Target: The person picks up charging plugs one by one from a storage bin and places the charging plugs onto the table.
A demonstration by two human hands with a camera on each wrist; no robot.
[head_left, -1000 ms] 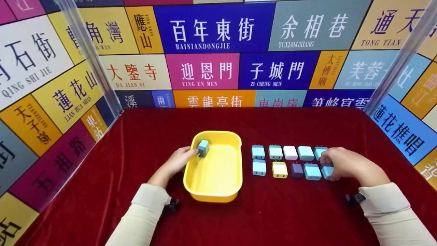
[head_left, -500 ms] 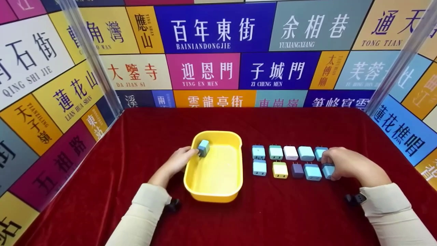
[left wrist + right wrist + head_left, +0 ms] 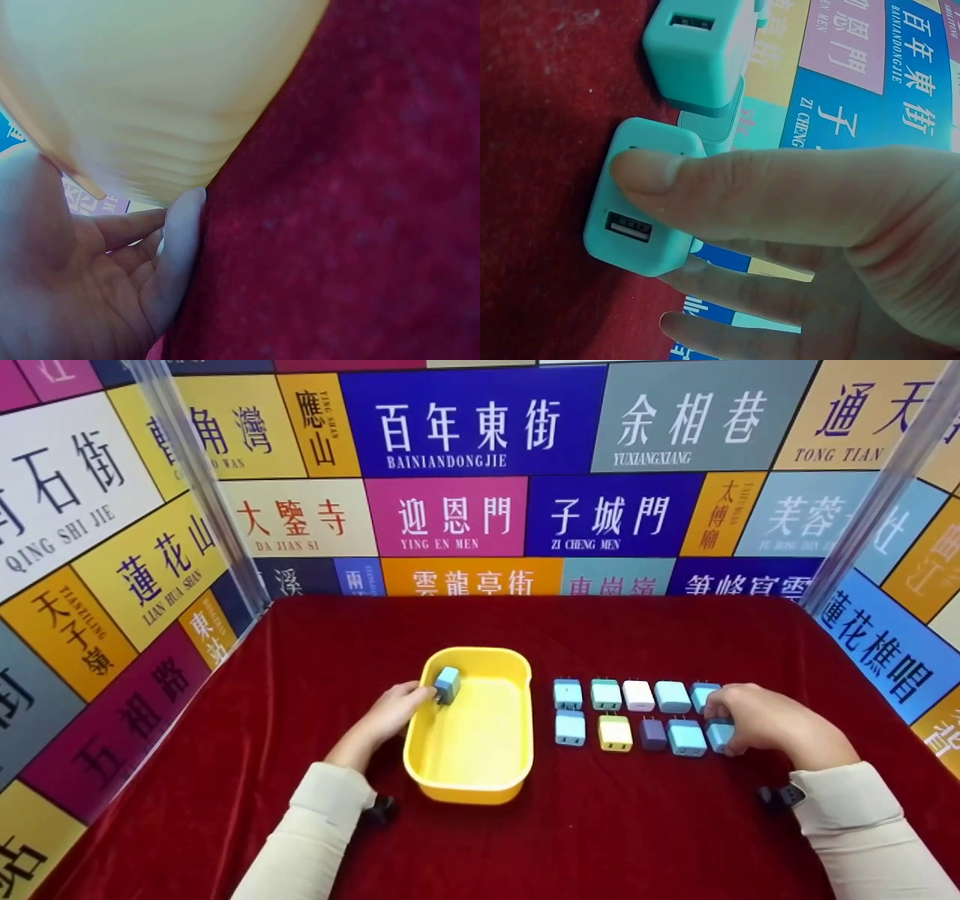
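A yellow plastic tub (image 3: 469, 791) stands on the red cloth, left of the chargers. My left hand (image 3: 388, 712) holds its left side, with fingertips at the rim; the left wrist view shows a digit low against the outer wall. Inside the tub, by the far left wall, lies one blue charger (image 3: 448, 685). My right hand (image 3: 772, 724) pinches a blue-green USB wall charger (image 3: 656, 251) at the right end of the near row, the thumb on its port face. Part of that charger is hidden behind the hand.
Two rows of chargers lie on the red cloth (image 3: 600, 825), among them a white charger (image 3: 638, 695), a yellow charger (image 3: 615, 733) and a dark purple charger (image 3: 653, 733). Behind the table stands a wall (image 3: 480, 420) of colourful printed signs.
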